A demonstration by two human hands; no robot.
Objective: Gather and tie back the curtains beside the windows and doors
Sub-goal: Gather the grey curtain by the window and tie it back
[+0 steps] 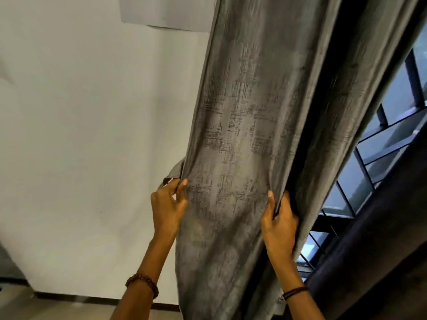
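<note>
**Head view, tilted upward.** A grey curtain (249, 116) with a woven crosshatch pattern hangs from the top centre of the frame to the bottom centre. It lies between a white wall (80, 112) on the left and a window (392, 125) with dark bars on the right. The left hand (168, 204), at centre left, pinches the curtain's left edge. Its thumb lies on the front of the cloth and its fingers curl behind the hem, which folds outward just above them. The right hand (279, 218), at centre right, grips a vertical fold on the curtain's right side, with the thumb pressed to the front and the fingers curled into the fold. The cloth spreads broad and nearly flat between the 2 hands. A bead bracelet (142, 285) circles the left wrist, and a thin dark band (294, 292) circles the right wrist. A darker cloth (369, 262) fills the lower right, below the window. A dark skirting board (69, 296) runs along the foot of the wall at lower left.
</note>
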